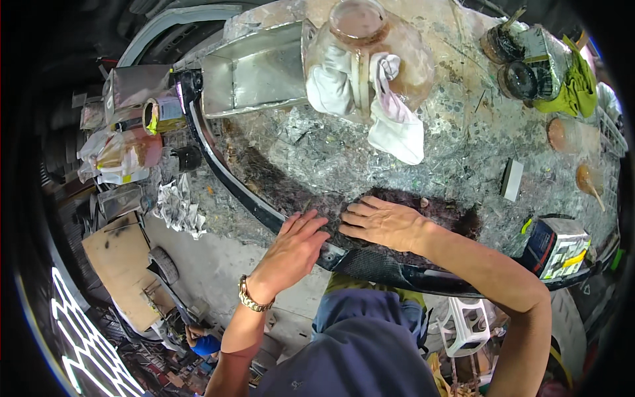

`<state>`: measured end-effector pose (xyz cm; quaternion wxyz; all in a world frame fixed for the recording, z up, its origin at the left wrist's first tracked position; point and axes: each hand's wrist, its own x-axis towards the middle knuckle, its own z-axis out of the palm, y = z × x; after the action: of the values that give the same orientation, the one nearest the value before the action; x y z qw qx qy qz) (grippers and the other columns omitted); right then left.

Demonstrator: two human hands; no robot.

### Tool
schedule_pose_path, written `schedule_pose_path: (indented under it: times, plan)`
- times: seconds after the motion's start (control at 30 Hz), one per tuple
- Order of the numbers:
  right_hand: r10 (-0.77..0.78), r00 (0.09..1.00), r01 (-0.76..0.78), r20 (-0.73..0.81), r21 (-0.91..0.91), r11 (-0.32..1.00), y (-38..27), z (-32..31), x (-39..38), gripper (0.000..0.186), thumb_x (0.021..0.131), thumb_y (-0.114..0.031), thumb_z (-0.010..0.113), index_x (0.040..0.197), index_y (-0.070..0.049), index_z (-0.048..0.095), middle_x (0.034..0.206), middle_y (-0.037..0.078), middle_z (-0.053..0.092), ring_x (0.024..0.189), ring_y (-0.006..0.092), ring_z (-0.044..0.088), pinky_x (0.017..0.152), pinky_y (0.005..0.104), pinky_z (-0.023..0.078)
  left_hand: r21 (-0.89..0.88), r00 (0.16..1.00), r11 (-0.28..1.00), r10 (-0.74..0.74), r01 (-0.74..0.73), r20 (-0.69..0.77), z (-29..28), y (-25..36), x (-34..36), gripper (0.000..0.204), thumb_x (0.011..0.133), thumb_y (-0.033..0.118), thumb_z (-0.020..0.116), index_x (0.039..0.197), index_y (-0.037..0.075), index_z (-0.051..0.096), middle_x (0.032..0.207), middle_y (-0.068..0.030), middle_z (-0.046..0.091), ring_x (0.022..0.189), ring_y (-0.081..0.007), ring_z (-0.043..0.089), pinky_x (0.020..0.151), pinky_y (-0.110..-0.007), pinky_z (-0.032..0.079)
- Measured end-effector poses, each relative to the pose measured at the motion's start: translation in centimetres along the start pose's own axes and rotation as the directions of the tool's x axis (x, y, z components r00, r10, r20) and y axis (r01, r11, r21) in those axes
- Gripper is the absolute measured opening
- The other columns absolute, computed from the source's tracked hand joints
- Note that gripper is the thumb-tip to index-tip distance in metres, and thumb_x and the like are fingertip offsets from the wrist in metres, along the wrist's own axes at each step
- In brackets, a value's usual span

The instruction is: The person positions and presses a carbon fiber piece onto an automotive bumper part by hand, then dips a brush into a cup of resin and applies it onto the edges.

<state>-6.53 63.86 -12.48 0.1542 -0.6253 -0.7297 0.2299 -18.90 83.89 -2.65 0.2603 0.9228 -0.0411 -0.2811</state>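
A long black curved trim piece, which looks like a car bumper lip [231, 182], runs along the near and left edge of the stained worktable [450, 152]. My left hand [297, 246], with a gold wristwatch [253, 295] on its wrist, rests on the trim with fingers stretched forward. To its right, my right hand [383, 223] lies palm down on the dark tabletop just behind the trim, its fingers extended. Neither hand visibly grips anything, though the palms are hidden. Small crumbs of debris lie near the right hand.
Farther back stand an open metal tin [261, 76] and a large cloudy jug [413, 59] draped with a white cloth [397, 135]. A grey block [511, 180], a printed box [562, 248] and dark cups [518, 79] are to the right. A person in blue [206, 344] is at lower left.
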Motion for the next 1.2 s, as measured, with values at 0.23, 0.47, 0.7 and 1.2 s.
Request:
schedule_pose_path:
  times: [0.23, 0.47, 0.7, 1.2]
  plan:
    - [-0.043, 0.999, 0.042, 0.003, 0.062, 0.997, 0.2, 0.2, 0.8, 0.034, 0.085, -0.014, 0.051, 0.118, -0.009, 0.057, 0.112, 0.001, 0.054, 0.111, 0.0172, 0.049, 0.097, 0.0307, 0.041, -0.03, 0.998, 0.999, -0.033, 0.035, 0.049, 0.0, -0.1, 0.9, 0.018, 0.082, 0.001, 0.059, 0.1, 0.002, 0.063, 0.129, -0.0145, 0.054, 0.131, -0.0337, 0.043, 0.111, -0.048, 0.03]
    - [0.027, 0.998, -0.008, -0.065, 0.27, 0.963, 1.8, -0.6, -0.9, 0.056, 0.075, -0.009, 0.064, 0.129, -0.005, 0.049, 0.126, 0.005, 0.05, 0.115, 0.0207, 0.05, 0.097, 0.0327, 0.043, -0.042, 0.997, 0.998, -0.041, 0.044, 0.07, -0.1, -0.3, 1.3, 0.019, 0.082, 0.001, 0.059, 0.1, 0.002, 0.063, 0.128, -0.0146, 0.055, 0.13, -0.0332, 0.043, 0.111, -0.048, 0.03]
    - [0.222, 0.975, -0.21, 0.003, 0.34, 0.917, 2.6, -2.1, -2.7, 0.062, 0.076, -0.006, 0.061, 0.136, -0.009, 0.046, 0.128, 0.007, 0.05, 0.116, 0.0254, 0.051, 0.1, 0.0364, 0.041, -0.049, 0.999, 0.999, -0.012, 0.01, -0.046, -0.3, -0.3, 2.3, 0.021, 0.084, 0.01, 0.063, 0.103, 0.002, 0.062, 0.12, -0.0131, 0.058, 0.121, -0.0321, 0.05, 0.104, -0.045, 0.036]
    - [0.493, 0.87, -0.403, 0.002, 0.579, 0.709, 2.8, -3.6, 1.2, 0.025, 0.081, -0.02, 0.061, 0.093, 0.001, 0.06, 0.09, 0.019, 0.063, 0.089, 0.038, 0.061, 0.082, 0.0456, 0.05, -0.034, 0.996, 0.996, -0.082, 0.081, -0.034, -1.1, -4.1, 6.9, 0.029, 0.08, -0.002, 0.053, 0.104, 0.006, 0.067, 0.1, -0.0105, 0.067, 0.101, -0.0291, 0.061, 0.092, -0.041, 0.042]
